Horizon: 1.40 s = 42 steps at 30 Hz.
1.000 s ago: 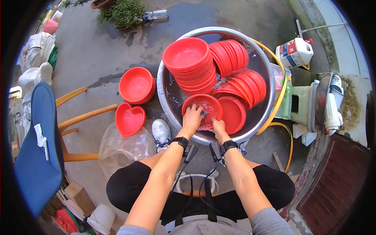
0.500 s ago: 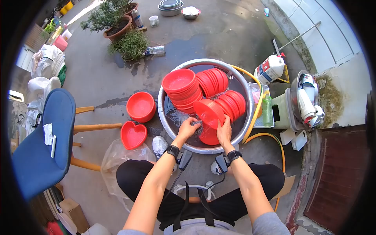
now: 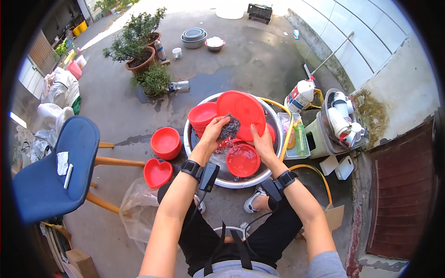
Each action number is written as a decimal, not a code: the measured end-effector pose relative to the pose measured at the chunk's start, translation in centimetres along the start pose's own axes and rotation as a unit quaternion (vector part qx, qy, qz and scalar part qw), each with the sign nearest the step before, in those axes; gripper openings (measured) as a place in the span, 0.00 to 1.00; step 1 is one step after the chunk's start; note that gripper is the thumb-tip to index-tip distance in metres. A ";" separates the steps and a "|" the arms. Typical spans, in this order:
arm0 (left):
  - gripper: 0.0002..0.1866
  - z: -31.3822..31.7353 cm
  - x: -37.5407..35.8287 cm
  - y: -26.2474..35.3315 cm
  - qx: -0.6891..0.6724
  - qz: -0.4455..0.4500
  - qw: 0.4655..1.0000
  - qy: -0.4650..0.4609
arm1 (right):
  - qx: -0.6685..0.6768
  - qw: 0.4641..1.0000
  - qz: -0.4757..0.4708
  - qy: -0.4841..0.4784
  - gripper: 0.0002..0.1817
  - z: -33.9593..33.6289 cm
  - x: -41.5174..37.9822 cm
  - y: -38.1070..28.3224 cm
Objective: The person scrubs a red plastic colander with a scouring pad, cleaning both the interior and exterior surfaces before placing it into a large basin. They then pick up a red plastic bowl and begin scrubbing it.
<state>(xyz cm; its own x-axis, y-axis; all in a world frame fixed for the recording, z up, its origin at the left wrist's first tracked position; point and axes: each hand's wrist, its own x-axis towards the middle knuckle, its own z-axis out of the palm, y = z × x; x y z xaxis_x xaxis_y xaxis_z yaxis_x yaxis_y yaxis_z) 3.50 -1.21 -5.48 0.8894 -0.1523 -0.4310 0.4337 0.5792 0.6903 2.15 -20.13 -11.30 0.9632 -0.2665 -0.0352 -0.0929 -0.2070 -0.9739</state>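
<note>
My left hand [image 3: 213, 133] pinches a dark steel wool scourer [image 3: 230, 127], which lies against a raised red bowl [image 3: 243, 109]. With fingers and thumb at its lower right edge, my right hand [image 3: 263, 142] grips that bowl, tilted with its underside toward me. Below both hands, a big metal basin [image 3: 236, 184] holds water. Another red bowl [image 3: 243, 161] sits in the water near the front rim. A stack of red bowls [image 3: 202, 114] stands at the basin's left; the raised bowl hides most of the others behind it.
Left of the basin are round red bowls [image 3: 166, 142] and a heart-shaped red bowl [image 3: 157, 173]. A blue chair [image 3: 69, 162] stands further left. A yellow hose [image 3: 286, 139] runs along the basin's right, beside a tray with a green bottle [image 3: 301, 141]. Potted plants [image 3: 140, 60] stand ahead.
Both hands have lifted away from the water, raising the red bowl and turning its underside toward me. The scourer now shows clearly in my left hand. The camera view has shifted.
</note>
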 end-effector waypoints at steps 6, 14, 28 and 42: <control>0.09 0.2 -0.6 0.8 0.193 0.087 0.977 0.037 | -0.040 0.995 -0.015 -0.094 0.26 -3.1 -1.1 -7.0; 0.14 2.8 -4.6 2.4 0.545 0.390 0.737 0.090 | 0.143 0.984 0.076 -0.076 0.25 -3.1 -0.8 -5.8; 0.13 4.5 -4.7 0.7 0.703 0.494 0.511 0.010 | 0.009 0.994 -0.015 -0.105 0.27 -1.5 -4.5 -9.1; 0.13 4.0 -3.7 -0.6 0.727 0.508 0.461 -0.031 | -0.003 0.994 -0.029 -0.107 0.25 -1.2 -4.6 -8.8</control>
<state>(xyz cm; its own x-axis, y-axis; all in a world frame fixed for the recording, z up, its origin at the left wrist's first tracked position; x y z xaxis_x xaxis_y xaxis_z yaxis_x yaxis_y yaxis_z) 0.54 -4.25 -1.97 0.7234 -0.4427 0.5298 -0.6129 -0.7651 0.1975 -1.80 -18.18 -2.26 0.9985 -0.0488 -0.0266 -0.0368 -0.2219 -0.9744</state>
